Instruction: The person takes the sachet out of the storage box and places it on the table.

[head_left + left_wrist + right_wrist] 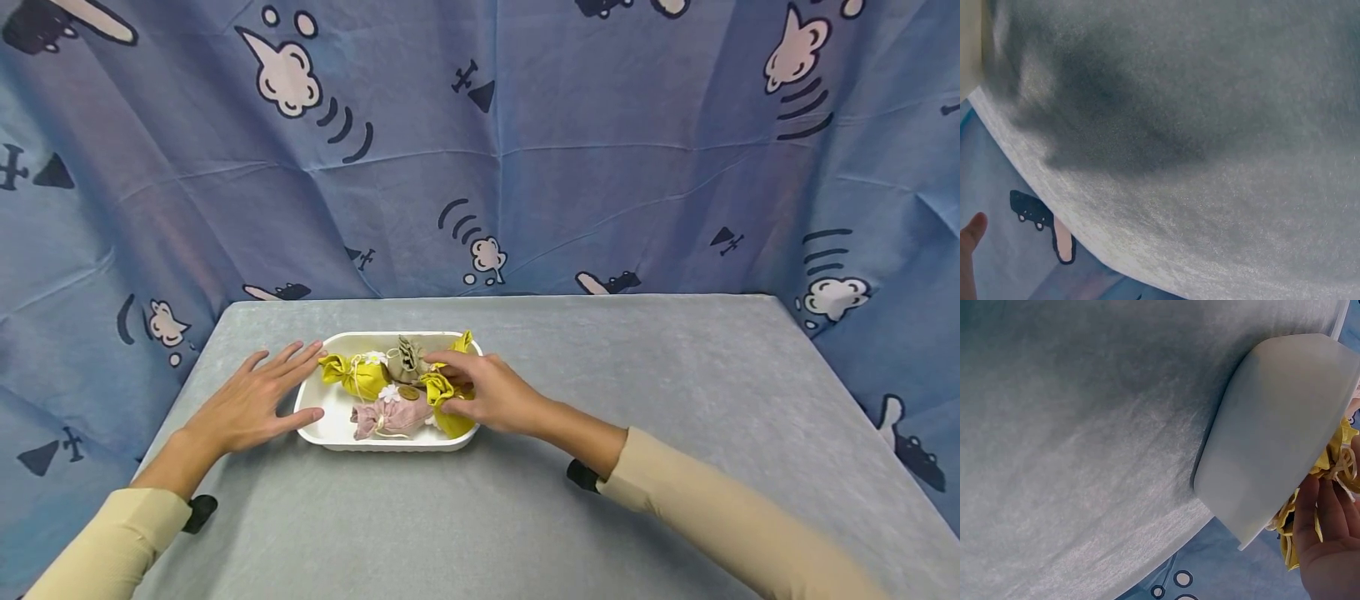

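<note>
A white oval-cornered tray (322, 427) holds several small cloth drawstring pouches. My right hand (498, 392) reaches over the tray's right end and grips a yellow pouch (453, 421) between thumb and fingers. In the right wrist view, fingers (1329, 512) lie against the yellow cloth by its tied cord. Beside it are a pink pouch (393, 414) and a grey-green pouch (405, 360). Another yellow pouch (367, 379) lies toward the tray's left. My left hand (258, 396) is spread at the tray's left end, fingertips right at the rim, holding nothing.
The tray stands on a table with a grey cloth (637, 375), toward its far left part. A blue patterned curtain (600, 200) hangs behind the table and along both sides. More yellow cloth (463, 342) shows at the tray's far right corner, partly behind my right hand.
</note>
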Demonstrator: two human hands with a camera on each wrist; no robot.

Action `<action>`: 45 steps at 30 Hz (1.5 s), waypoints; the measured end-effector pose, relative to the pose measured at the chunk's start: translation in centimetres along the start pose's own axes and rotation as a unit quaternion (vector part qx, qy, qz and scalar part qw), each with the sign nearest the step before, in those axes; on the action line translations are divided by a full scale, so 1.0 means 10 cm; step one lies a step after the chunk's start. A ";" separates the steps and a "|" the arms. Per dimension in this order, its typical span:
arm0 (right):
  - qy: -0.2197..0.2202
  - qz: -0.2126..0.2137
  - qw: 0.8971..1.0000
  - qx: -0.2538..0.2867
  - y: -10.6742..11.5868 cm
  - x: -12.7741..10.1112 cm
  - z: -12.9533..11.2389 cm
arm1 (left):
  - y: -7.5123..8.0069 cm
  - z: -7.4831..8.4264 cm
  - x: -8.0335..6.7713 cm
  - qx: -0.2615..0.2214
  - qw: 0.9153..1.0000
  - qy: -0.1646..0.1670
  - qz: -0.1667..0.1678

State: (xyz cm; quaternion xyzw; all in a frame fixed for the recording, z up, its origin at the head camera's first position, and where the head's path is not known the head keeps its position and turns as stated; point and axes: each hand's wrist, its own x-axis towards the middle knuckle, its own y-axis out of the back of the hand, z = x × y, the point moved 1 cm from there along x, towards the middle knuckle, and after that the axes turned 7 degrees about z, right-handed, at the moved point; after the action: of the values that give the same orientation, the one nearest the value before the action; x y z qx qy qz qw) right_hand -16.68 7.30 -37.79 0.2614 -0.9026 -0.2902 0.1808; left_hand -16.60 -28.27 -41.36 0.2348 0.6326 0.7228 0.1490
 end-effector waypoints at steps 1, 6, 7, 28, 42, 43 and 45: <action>-0.002 0.002 1.000 0.000 0.00 0.00 0.00 | 0.00 0.00 0.00 0.000 1.000 -0.001 0.000; -0.003 0.010 1.000 -0.001 -0.01 -0.01 -0.01 | 0.00 0.01 0.00 0.000 1.000 -0.002 0.000; -0.002 0.012 1.000 -0.001 -0.01 -0.01 -0.01 | 0.00 0.00 0.00 0.000 1.000 -0.002 -0.001; 0.020 0.052 0.998 0.001 0.08 -0.04 -0.03 | -0.01 0.01 -0.01 -0.005 1.000 -0.007 0.004; 0.040 0.059 0.997 0.006 0.26 0.00 -0.19 | -0.01 0.00 -0.01 -0.011 1.000 -0.004 0.006; 0.045 0.059 0.997 0.009 0.27 0.00 -0.20 | -0.01 0.00 -0.01 -0.012 1.000 -0.004 0.005; 0.053 0.056 0.997 0.014 0.30 0.01 -0.22 | -0.01 -0.01 -0.01 -0.011 1.000 -0.004 0.005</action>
State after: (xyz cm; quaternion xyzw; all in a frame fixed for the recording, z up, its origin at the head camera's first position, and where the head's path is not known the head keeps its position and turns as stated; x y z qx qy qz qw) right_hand -16.75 8.37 -34.23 0.2276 -0.9090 -0.2530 0.2406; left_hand -16.56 -28.35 -41.46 0.2394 0.6230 0.7294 0.1502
